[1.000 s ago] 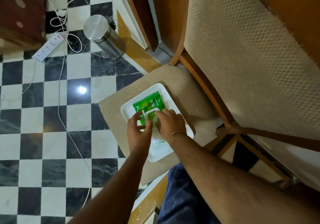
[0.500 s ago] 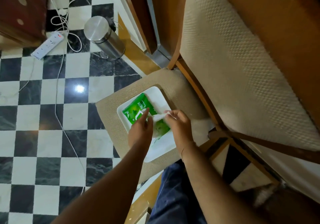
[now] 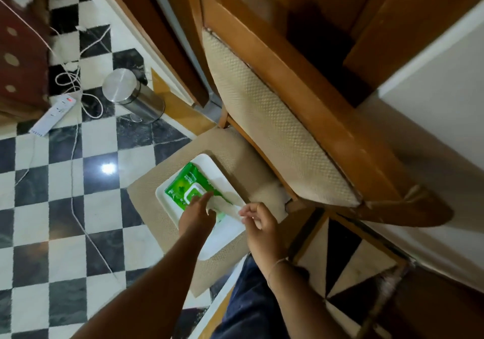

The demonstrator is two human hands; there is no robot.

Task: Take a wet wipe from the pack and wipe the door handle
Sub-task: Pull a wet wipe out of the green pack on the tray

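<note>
A green wet wipe pack (image 3: 186,184) lies on a white tray (image 3: 227,236) on the seat of a cushioned wooden chair (image 3: 246,160). My left hand (image 3: 197,216) rests on the pack's near end, fingers extended, pressing it down. A pale wet wipe (image 3: 225,205) stretches from the pack's opening to my right hand (image 3: 258,220), whose fingertips pinch the wipe's end just right of the tray. No door handle is visible; a wooden door (image 3: 167,37) stands behind the chair.
A steel pedal bin (image 3: 132,95) stands on the checkered floor left of the door. A white power strip (image 3: 52,114) and loose cables (image 3: 76,139) lie on the floor at the left. The chair's backrest (image 3: 275,118) rises right of the tray.
My right hand has pulled the wipe farther out of the pack, moving right and toward me. My left hand stays on the pack. The camera has tilted upward.
</note>
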